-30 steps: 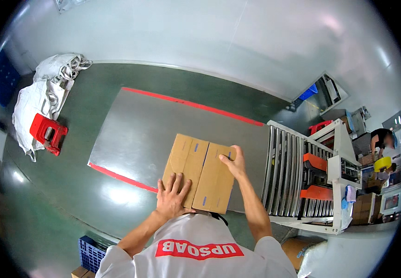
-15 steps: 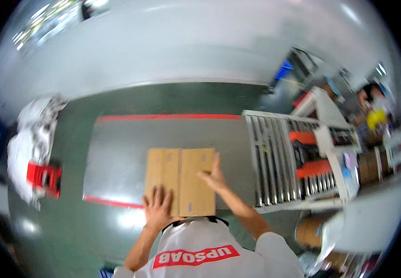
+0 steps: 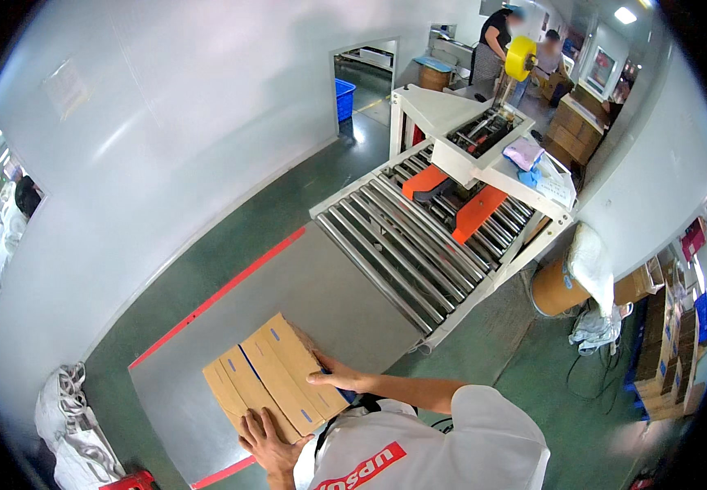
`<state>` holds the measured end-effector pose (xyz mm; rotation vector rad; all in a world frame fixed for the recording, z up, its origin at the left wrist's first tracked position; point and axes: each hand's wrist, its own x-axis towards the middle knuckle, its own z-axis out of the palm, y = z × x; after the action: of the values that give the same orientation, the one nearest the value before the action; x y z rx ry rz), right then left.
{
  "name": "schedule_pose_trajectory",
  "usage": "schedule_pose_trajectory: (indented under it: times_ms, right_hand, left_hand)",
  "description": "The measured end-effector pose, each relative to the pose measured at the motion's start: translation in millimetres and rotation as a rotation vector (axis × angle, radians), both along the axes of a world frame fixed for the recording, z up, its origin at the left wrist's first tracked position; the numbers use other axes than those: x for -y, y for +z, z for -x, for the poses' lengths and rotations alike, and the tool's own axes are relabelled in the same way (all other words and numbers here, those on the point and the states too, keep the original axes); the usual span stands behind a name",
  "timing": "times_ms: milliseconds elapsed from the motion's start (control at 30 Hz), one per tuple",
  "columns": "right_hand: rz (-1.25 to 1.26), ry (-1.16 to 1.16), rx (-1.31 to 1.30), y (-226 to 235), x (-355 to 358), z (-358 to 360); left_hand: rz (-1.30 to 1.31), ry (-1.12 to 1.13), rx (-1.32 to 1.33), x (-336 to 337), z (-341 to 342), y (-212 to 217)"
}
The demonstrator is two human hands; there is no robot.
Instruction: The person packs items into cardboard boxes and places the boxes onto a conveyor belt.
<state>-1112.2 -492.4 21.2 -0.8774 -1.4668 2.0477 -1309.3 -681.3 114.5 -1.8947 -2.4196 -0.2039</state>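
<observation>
A brown cardboard box [image 3: 268,367] lies on the grey tabletop in front of my body, its top panels meeting at a dark seam. My left hand [image 3: 270,445] rests on the near left part of its top, fingers spread and lying flat. At the right edge, my right hand [image 3: 337,376] has its thumb over the top and its fingers along the side, where they are partly hidden. The grey table [image 3: 337,286] carries red strips along its edges and ends at a roller conveyor.
A roller conveyor [image 3: 394,253] adjoins the table at the far right, with orange guides [image 3: 479,212] under a white taping machine [image 3: 484,147] bearing a yellow tape roll [image 3: 521,57]. Two people work behind it. Brown drum [image 3: 562,286] and stacked cartons [image 3: 668,359] stand right; white sacks [image 3: 72,433] lie left.
The view has swung to the right, bringing the conveyor and taping machine nearer the middle. Both hands are still on the box; my right hand's fingers now bend more around its edge.
</observation>
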Motion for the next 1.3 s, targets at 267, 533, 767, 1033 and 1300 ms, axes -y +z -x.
schedule_pose_trajectory:
  times_ms: [267,533,767,1033,1300]
  right_hand:
    - [-0.003,-0.025,0.09,29,0,4]
    - [-0.178,-0.005,0.131,22,-9,9]
    - [-0.508,-0.051,0.496,52,-2,1]
    - [-1.262,0.012,0.643,96,35,33]
    - [-1.219,0.04,0.649,100,31,18]
  left_hand:
    - [-0.011,-0.007,-0.018,0,5,-8]
    - [0.031,0.016,-0.032,-1,-2,-2]
    - [0.103,-0.066,0.072,-16,-5,11]
    - [0.224,-0.251,0.202,-32,13,28]
    - [0.211,-0.289,0.205,-40,9,37]
